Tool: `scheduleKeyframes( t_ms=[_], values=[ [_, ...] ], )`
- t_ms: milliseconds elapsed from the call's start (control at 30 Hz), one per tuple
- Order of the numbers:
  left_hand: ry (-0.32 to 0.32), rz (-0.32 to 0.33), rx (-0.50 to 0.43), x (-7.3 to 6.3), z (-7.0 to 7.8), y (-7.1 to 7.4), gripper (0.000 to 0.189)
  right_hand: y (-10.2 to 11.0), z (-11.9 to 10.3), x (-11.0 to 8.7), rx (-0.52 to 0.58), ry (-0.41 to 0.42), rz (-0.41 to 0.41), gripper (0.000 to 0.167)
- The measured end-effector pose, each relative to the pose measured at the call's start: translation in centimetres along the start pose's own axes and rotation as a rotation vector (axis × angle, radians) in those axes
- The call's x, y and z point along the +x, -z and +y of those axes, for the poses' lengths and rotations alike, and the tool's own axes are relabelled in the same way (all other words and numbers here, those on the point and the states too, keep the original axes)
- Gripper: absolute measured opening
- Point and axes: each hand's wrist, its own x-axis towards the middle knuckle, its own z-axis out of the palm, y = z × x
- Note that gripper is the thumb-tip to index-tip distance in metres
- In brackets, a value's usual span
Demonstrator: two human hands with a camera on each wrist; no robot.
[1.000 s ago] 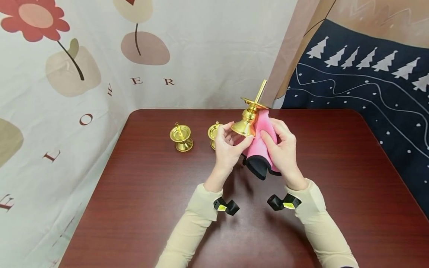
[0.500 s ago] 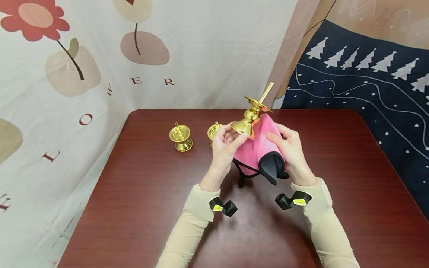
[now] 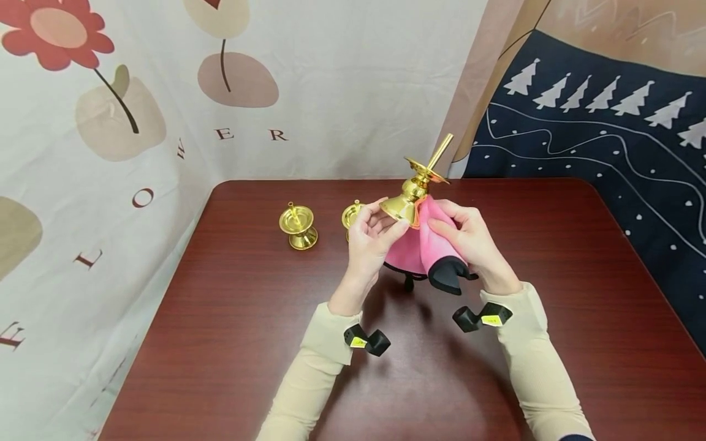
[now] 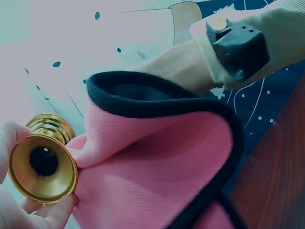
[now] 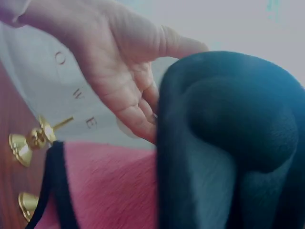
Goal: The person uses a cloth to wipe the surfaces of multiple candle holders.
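- Two hands flank a tilted gold candlestick, held above the brown table, its rod leaning rightward.
- Left hand: thumb and fingers curl round the candlestick's flared foot; the left wrist view shows the foot's hollow underside.
- Right hand, to the right of the candlestick: thumb and fingers pinch a pink, black-edged cloth.
- The cloth touches the candlestick's foot and droops below it.
- The far-left holder, also gold, stands upright, well left of the candlestick.
- The half-hidden holder, nearer the candlestick, shows behind the left hand.
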Motion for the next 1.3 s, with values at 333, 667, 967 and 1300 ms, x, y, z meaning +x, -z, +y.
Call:
scheduleKeyframes(
  t_ms=[333, 667, 967, 1300],
  values=[
    [0.044, 0.005, 0.004, 0.0, -0.2, 0.0, 0.045, 0.7, 0.1, 0.2, 0.121, -0.154, 0.047, 0.023],
    [0.047, 0.005, 0.021, -0.2, 0.0, -0.2, 0.048, 0.4, 1.0, 1.0, 0.139, -0.05, 0.012, 0.028],
    [-0.057, 0.073, 0.049, 0.3, -0.6, 0.3, 0.056, 0.9, -0.5, -0.5, -0.224, 0.047, -0.083, 0.023],
    [-0.487, 0.097, 0.529, 0.1, -1.7, 0.3, 0.061, -2.5, -2.4, -1.6, -0.465, 0.393, 0.395, 0.026]
  ],
)
